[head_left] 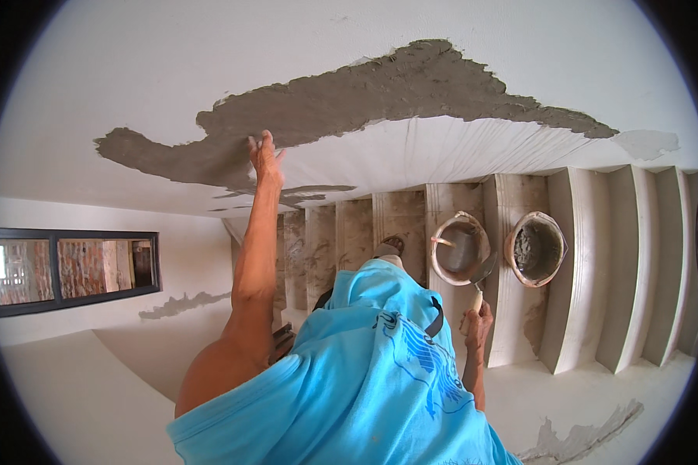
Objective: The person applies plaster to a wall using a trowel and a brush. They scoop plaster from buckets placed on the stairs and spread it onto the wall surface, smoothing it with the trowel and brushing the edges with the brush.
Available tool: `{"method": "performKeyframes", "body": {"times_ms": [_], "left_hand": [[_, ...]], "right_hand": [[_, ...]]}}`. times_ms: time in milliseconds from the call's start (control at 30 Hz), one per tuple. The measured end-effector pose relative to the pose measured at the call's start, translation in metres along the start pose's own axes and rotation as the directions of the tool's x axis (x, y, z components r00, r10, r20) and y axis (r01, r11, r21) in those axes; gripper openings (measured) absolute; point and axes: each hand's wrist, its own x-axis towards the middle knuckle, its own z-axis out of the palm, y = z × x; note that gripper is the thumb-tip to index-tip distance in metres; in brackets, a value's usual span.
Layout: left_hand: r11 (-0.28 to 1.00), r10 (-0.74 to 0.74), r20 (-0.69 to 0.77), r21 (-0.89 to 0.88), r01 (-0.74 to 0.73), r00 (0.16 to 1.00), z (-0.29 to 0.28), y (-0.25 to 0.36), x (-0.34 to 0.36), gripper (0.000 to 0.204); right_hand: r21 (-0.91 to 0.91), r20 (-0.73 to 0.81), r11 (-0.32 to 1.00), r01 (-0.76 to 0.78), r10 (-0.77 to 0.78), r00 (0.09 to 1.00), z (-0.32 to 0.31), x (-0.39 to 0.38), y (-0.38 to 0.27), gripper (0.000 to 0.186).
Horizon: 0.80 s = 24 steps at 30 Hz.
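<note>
The left hand [265, 159] presses flat, fingers spread and holding nothing, on the wet cement patch [349, 101] at 12 o'clock; the right hand [477, 322] grips a trowel [482, 275]. Smoothing needs light, even pressure.

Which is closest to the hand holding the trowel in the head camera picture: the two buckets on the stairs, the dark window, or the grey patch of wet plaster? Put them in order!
From the right hand, holding the trowel:
1. Left bucket, just above the hand on the stairs.
2. Right bucket, one step farther right.
3. Grey plaster patch, overhead, where the left hand presses.
4. Dark window, far off at the left.
</note>
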Motion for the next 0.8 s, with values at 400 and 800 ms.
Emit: {"method": "performKeyframes", "body": {"times_ms": [400,800], "left_hand": [[0.942,0.022,0.169,0.327,-0.078,0.985,0.005,-0.025,-0.051,0.071],[0.933,0.065,0.192,0.336,-0.128,0.979,0.074,-0.035,-0.042,0.089]], "right_hand": [[0.025,0.077,0.997,-0.076,0.074,0.994,-0.005,0.004,-0.003,0.046],[0.034,0.035,0.998,-0.054,0.053,0.998,-0.003,0.001,-0.003,0.048]]}}
